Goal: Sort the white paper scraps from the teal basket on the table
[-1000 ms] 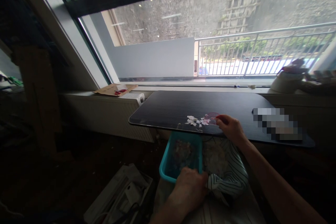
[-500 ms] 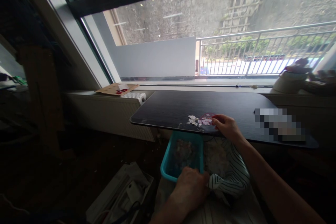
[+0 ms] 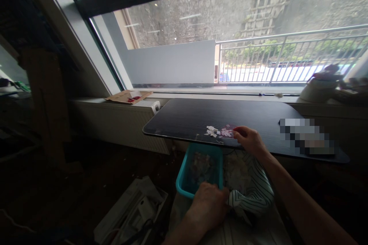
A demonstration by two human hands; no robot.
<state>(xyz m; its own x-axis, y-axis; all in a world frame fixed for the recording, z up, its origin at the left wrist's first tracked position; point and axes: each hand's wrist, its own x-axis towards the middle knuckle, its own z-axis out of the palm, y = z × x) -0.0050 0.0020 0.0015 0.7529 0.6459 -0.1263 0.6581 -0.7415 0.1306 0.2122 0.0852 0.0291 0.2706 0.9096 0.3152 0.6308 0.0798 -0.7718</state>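
At the table's front edge, my right hand (image 3: 247,138) is closed in a pinch at the right side of a pink, see-through piece (image 3: 227,131) with small pale scraps on or under it. Left of that lies a small heap of white scraps (image 3: 211,131). Lower down, my left hand (image 3: 209,203) is closed at the bunched edge of a black-and-white striped bag (image 3: 251,201); its fingertips are mostly hidden. This hand overlaps the near rim of a turquoise basket (image 3: 180,182) that holds crumpled, pale bits. More pale material (image 3: 237,172) shows inside the striped bag.
The dark table (image 3: 184,116) stands by the window, with a blurred-out object (image 3: 309,137) on its right. A radiator (image 3: 123,122) carries brown cardboard (image 3: 119,97) and red-handled scissors (image 3: 134,99). A box of white items (image 3: 135,210) is on the floor at lower left.
My right hand has shifted very slightly right, and the pink see-through piece looks a little changed in shape. The left hand stays where it was.
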